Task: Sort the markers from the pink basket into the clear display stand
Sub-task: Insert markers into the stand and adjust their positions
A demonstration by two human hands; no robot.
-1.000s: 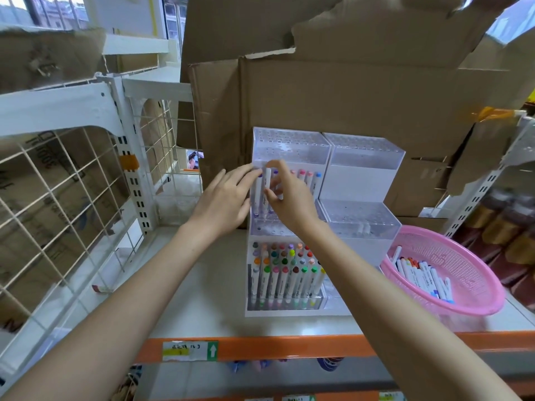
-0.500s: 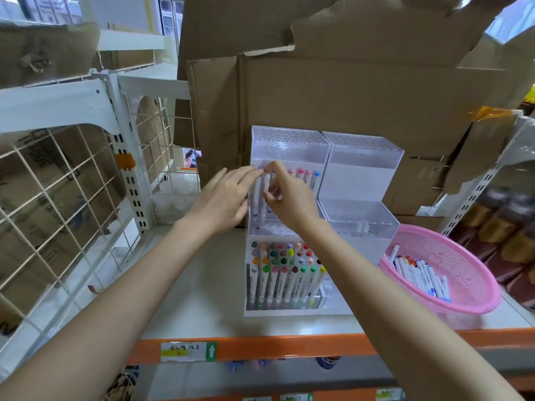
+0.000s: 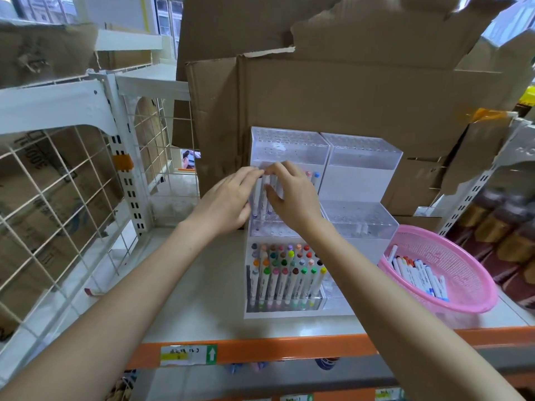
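The white marker [image 3: 264,195] I am working on stands upright in the middle tier of the clear stand [image 3: 289,146], at its left end, with a few more capped markers [image 3: 316,176] in the same row to its right. My right hand [image 3: 295,198] curls over it, the forefinger on its top and the thumb against the barrel, so those fingers are narrow and holding the marker. My left hand [image 3: 228,201] is beside it with fingers straight and close together, their tips touching the stand's left edge at the marker tops and gripping nothing. Compared with a second ago both hands are at the same spot on the same tier, and the marker looks slightly lower under my forefinger, though I cannot tell for sure. The lower tier holds its full rows of coloured-cap markers [image 3: 285,273], unchanged. A second stand [image 3: 362,180] touches the first on the right, with two small white pieces in its middle tier. The pink basket [image 3: 474,305] sits just right of that, in the same place as before, with loose markers [image 3: 417,273] lying in it. All of this rests on the shelf [image 3: 202,299] with an orange front edge [image 3: 289,347], a cardboard box [image 3: 347,96] behind, and a white wire grid [image 3: 58,198] on the left.
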